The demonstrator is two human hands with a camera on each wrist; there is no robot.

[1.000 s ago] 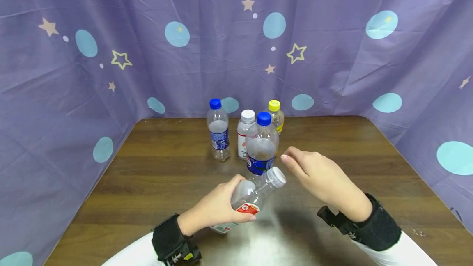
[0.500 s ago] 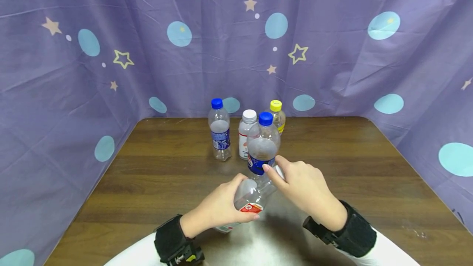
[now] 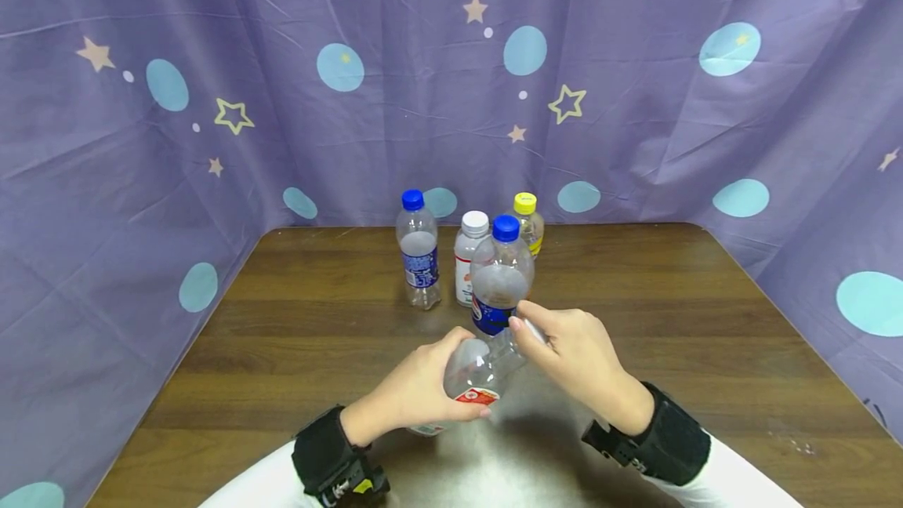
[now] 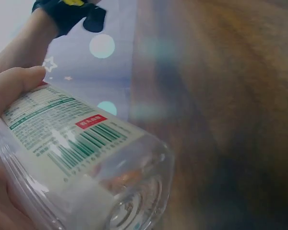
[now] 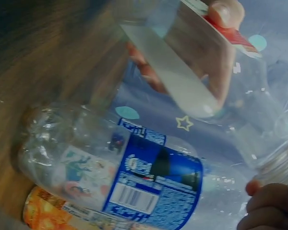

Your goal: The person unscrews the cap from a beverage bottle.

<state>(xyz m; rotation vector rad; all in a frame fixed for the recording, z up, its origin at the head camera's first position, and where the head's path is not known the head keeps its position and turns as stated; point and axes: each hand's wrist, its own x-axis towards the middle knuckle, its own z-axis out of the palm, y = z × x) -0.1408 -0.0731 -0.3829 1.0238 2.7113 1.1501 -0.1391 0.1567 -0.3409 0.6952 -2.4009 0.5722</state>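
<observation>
The left hand grips a tilted clear bottle with a green barcode on its label. A spotted curtain and brown tabletop lie beyond; a black wristband shows upper left.

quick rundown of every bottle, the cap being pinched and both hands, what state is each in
Held bottle: tilted, off upright
Pinched cap: at the held bottle's neck, mostly hidden; tightness can't be told
Left hand: gripping the held bottle
Right hand: pinching the cap
Nearer blue-capped bottle: upright, capped
Farther blue-capped bottle: upright, capped
White-capped bottle: upright, capped
Yellow-capped bottle: upright, capped, partly hidden
</observation>
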